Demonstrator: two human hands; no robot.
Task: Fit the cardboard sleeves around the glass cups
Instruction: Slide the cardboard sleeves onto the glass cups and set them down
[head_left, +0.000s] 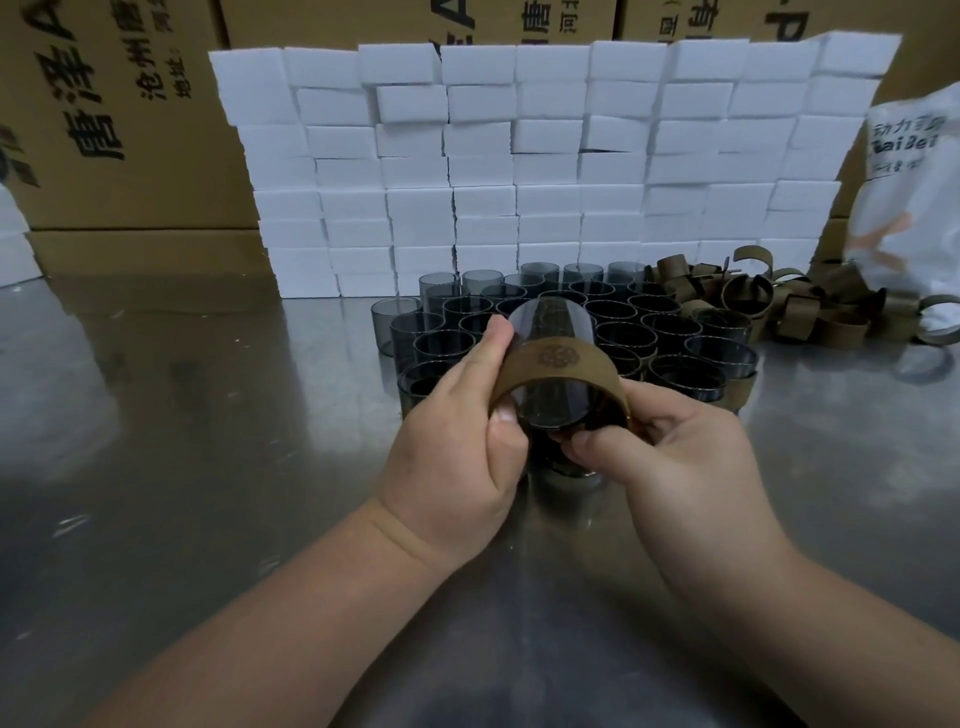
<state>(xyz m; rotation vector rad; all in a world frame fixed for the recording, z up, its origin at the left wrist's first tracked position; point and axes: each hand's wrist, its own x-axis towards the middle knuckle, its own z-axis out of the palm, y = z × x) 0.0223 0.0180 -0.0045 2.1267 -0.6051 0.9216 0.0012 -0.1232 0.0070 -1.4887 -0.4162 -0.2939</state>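
A: Where is the cup being worked on?
B: A smoky glass cup (550, 322) is held tilted in the air above the shiny steel table (182, 415). It is just in front of a cluster of matching cups (649, 332) standing upright on the table. A brown cardboard sleeve (558, 364) with a round printed emblem curves over the cup's nearer end.

A: And the hands?
B: They are close together, both clamped on the sleeve. The left hand (457, 441) grips its left side, with the thumb at the lower edge and a finger up along the glass. The right hand (685, 467) pinches the sleeve's right end under the cup. I cannot tell whether the two ends meet.

A: What else is around?
B: A loose pile of sleeves (779, 306) lies right of the cluster, against it. Behind stands a wall of white foam blocks (545, 156). Brown cartons (130, 104) printed with Chinese characters sit further back, and a white plastic bag (914, 182) is at the far right
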